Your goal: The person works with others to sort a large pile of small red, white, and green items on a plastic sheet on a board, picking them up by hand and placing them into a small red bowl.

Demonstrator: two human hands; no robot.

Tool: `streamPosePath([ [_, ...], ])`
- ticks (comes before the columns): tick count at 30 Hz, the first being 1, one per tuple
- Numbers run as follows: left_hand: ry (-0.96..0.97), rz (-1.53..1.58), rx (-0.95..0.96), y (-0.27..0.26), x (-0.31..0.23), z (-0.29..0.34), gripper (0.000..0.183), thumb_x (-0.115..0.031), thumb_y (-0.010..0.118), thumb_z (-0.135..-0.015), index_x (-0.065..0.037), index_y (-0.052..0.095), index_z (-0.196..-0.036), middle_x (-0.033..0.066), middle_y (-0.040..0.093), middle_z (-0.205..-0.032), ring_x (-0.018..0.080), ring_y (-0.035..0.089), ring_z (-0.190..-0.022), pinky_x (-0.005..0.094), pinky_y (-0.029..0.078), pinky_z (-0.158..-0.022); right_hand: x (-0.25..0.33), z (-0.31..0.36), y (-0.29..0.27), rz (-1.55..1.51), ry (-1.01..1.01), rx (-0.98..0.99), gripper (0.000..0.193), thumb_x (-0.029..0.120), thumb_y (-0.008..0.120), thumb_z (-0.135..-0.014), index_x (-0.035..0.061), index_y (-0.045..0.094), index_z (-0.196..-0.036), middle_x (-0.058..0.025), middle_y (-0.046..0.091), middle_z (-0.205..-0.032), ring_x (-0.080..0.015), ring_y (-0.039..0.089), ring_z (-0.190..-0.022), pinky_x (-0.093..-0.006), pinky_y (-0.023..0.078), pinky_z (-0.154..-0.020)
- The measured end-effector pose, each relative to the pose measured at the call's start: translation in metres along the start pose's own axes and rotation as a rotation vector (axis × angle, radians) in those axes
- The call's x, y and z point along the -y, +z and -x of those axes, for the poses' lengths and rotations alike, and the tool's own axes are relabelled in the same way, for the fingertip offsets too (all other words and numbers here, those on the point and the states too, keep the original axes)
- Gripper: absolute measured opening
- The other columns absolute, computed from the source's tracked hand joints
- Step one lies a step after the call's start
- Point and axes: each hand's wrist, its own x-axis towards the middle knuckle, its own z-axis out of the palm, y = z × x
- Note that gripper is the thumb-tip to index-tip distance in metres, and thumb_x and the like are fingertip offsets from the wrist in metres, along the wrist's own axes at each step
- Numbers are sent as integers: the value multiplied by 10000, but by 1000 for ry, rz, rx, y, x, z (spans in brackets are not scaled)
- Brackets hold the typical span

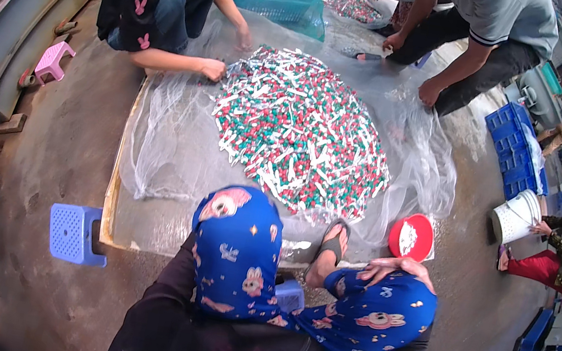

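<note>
Loosely spread, the right hand (380, 267) rests on a knee (389, 307) near a red bowl (425, 238); left hand hidden, grip impossible to tell.

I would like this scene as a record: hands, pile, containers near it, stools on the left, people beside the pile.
right hand: on the right knee, nothing seen held
left hand: not visible
pile: small red, green, white pieces on translucent netting
containers: red bowl with white pieces; teal basket
stools: blue stool, pink stool
people: left person, right person
</note>
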Motion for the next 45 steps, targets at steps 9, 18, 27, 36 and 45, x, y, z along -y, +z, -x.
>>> streamPosePath([
  [9,108,82,-20,-86,-51,-25,221,-126,581,-765,-27,640,-954,144,612,-997,221,568,-937,323,435,-808,0,-51,-7,-200,298,-22,442,215,357,-845,-166,580,-830,-238,610,-829,-332,563,-900,-374,365,-923],
  [18,696,171,-975,-211,-219,37,299,-27,557,-814,-26,545,-1112,63,616,-915,108,558,-914,246,415,-826,51,-165,-68,548,563,655,391,246,402,-924,-38,480,-1181,-158,612,-989,-232,537,-1027,-317,364,-931],
  [27,773,-1037,-233,-227,-374,-37,237,-274,545,-828,-60,641,-859,152,592,-724,325,532,-677,390,422,-616,157,-347,-72,1113,-378,-2,501,259,541,-842,38,395,-1267,-106,464,-1226,-186,454,-1100,-293,392,-878],
  [36,194,-750,-374,-38,-140,-223,141,-90,553,-709,38,556,-766,250,584,-783,374,593,-776,435,488,-669,-175,-308,-171,729,35,-841,866,258,670,-654,55,188,-1345,-271,388,-1224,-335,424,-1102,-374,355,-913],
  [45,11,-691,-398,39,-101,-209,179,-156,565,-748,13,618,-723,229,600,-720,369,609,-722,444,495,-641,-230,-283,-107,1185,295,-682,1151,213,805,-551,195,10,-1382,-376,291,-1126,-503,371,-1000,-516,320,-892],
])
